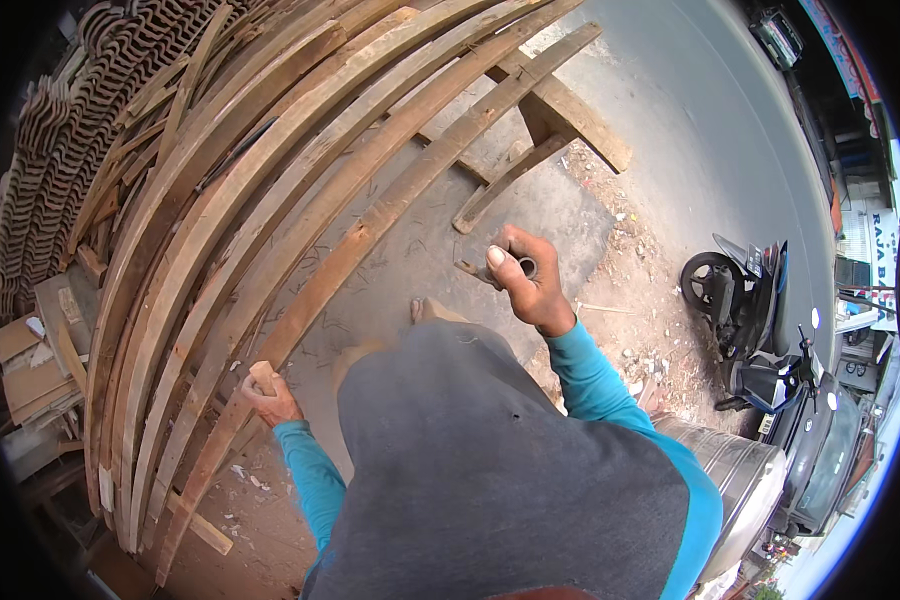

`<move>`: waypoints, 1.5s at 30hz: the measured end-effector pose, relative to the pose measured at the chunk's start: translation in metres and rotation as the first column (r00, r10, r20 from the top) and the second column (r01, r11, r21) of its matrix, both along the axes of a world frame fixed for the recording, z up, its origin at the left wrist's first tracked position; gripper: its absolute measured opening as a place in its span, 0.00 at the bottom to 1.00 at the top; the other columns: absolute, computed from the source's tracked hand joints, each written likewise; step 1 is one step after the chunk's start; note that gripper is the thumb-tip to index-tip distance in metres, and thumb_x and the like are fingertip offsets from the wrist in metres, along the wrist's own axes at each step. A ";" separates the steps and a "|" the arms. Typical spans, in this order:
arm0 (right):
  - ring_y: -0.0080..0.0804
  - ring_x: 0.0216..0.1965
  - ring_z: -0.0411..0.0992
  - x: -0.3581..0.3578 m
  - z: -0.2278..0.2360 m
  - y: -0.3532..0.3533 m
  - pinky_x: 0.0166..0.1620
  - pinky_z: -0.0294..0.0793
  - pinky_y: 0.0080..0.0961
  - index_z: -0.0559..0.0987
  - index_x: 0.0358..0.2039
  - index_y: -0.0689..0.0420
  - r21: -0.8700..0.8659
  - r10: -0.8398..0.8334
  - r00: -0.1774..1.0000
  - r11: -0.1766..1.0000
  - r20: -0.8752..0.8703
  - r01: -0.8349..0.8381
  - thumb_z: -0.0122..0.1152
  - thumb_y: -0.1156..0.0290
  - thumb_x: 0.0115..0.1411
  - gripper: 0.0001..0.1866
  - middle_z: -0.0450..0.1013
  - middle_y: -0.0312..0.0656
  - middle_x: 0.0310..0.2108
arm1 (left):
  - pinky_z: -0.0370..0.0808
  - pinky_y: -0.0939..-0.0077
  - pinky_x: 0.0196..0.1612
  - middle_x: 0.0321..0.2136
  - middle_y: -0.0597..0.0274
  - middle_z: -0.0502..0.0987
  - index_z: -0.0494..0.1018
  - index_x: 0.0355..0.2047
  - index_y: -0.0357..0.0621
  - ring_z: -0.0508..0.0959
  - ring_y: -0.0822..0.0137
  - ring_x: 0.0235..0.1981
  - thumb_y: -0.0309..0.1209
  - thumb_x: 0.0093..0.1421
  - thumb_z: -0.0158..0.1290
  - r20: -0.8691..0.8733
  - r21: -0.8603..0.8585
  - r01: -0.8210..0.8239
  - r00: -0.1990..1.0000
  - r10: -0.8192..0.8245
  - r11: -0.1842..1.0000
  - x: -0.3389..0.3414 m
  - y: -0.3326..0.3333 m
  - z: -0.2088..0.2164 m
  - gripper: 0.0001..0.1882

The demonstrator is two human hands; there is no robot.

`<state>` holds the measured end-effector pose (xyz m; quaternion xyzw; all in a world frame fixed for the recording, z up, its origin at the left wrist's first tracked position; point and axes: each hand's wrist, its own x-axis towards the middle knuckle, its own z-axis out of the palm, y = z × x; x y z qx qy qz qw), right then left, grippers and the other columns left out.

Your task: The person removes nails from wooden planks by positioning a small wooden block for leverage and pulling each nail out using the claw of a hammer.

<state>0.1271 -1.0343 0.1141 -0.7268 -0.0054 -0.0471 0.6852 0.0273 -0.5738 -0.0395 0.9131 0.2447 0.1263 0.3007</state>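
Note:
My left hand (274,404) is closed around a short wooden block (263,376), at the side of the nearest long wooden beam (360,240). Whether the block touches that beam I cannot tell. Raised in front of my body, my right hand (533,290) grips a dark metal tool (478,274). A round, hollow end shows beside the thumb, and a narrow part sticks out to the left. The fist hides the rest, so its exact kind is unclear. Several more long beams (300,205) lie side by side beyond the nearest one.
A wooden support (582,125) stands under the beams' far ends. Stacked roof tiles (45,190) and scrap wood (45,365) are at the left. Bent nails (350,290) litter the ground. On the right are a motorcycle (745,310), a metal drum (735,470) and a road (715,120).

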 end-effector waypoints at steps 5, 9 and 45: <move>0.15 0.22 0.54 -0.004 0.009 -0.024 0.23 0.54 0.23 0.66 0.23 0.58 -0.067 -0.078 0.994 0.995 -0.070 0.074 0.59 0.68 0.66 0.16 0.56 0.30 0.18 | 0.79 0.66 0.40 0.34 0.53 0.77 0.44 0.74 0.47 0.80 0.62 0.32 0.36 0.66 0.46 -0.227 -0.807 -0.003 0.925 -0.306 0.590 0.031 -0.126 0.016 0.39; 0.14 0.21 0.60 -0.024 0.000 -0.038 0.23 0.57 0.20 0.67 0.22 0.57 -0.032 -0.162 0.983 0.987 -0.088 0.160 0.56 0.69 0.67 0.16 0.64 0.30 0.17 | 0.81 0.64 0.41 0.42 0.53 0.73 0.47 0.74 0.51 0.81 0.61 0.35 0.35 0.68 0.42 -0.159 -0.947 0.078 0.726 -0.669 0.310 0.056 -0.180 -0.056 0.35; 0.18 0.23 0.58 0.097 -0.011 -0.198 0.26 0.59 0.24 0.69 0.24 0.60 -0.187 0.164 0.967 0.962 -0.195 -0.200 0.57 0.63 0.68 0.18 0.60 0.33 0.18 | 0.76 0.67 0.27 0.32 0.63 0.77 0.73 0.47 0.48 0.78 0.62 0.27 0.63 0.58 0.56 -0.032 -0.999 -0.027 0.993 0.110 -0.048 0.199 -0.377 -0.065 0.32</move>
